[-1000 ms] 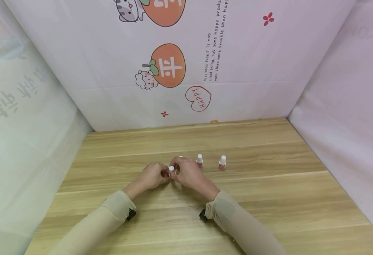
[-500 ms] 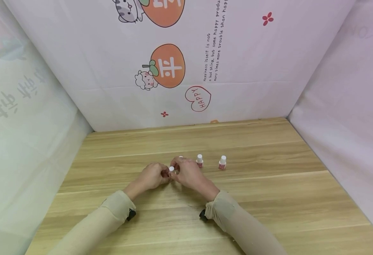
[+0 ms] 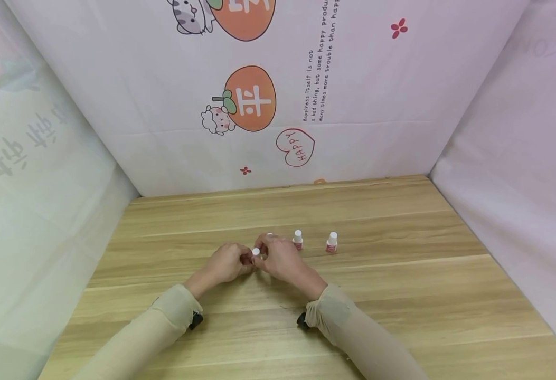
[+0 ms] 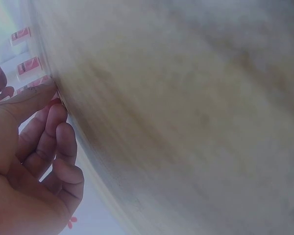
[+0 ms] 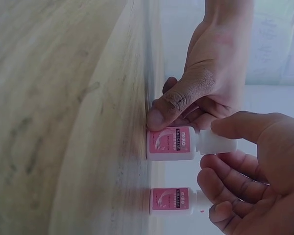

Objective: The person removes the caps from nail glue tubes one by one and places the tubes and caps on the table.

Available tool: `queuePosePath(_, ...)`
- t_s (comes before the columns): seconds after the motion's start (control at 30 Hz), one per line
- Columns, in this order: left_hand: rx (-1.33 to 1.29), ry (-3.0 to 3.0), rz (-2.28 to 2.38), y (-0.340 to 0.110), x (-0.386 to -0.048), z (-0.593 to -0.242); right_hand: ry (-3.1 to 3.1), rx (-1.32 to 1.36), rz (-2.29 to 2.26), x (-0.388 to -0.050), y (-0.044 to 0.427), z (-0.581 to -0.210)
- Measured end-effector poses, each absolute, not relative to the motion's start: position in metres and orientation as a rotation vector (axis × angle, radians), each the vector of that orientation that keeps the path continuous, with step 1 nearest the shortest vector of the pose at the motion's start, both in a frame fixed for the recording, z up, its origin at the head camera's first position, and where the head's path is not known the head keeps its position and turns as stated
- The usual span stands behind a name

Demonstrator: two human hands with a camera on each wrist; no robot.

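A small white nail glue bottle (image 5: 169, 143) with a pink label stands upright on the wooden table, between both hands. My left hand (image 3: 228, 261) grips the body low down, thumb and fingertips against its sides. On the white cap (image 5: 220, 143), the thumb and fingers of my right hand (image 3: 280, 257) pinch from above. A second bottle (image 5: 171, 201) of the same kind stands just behind the right hand, largely hidden in the head view. In the left wrist view the left hand (image 4: 36, 147) covers most of the gripped bottle.
Two more matching bottles stand upright to the right, one nearer (image 3: 298, 240) and one farther (image 3: 332, 243). The wooden table (image 3: 401, 295) meets a printed white cloth wall (image 3: 363, 105) at the back. White cloth also hangs on both sides.
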State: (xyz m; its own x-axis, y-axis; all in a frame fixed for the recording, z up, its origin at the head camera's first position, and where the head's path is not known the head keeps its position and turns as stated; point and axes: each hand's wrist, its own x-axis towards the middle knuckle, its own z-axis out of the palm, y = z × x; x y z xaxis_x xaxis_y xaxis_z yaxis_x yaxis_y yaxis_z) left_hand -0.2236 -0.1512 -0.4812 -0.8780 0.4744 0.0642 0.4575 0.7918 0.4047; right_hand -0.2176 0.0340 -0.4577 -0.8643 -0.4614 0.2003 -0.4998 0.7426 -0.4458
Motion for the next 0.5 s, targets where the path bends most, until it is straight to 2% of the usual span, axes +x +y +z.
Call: queuePosePath(0.5,0.742,2.931,0.653,-0.1515,-0.2234,-0.4818,-2.854,0.792,0.783,-0.2174,0.0347,-0.4566)
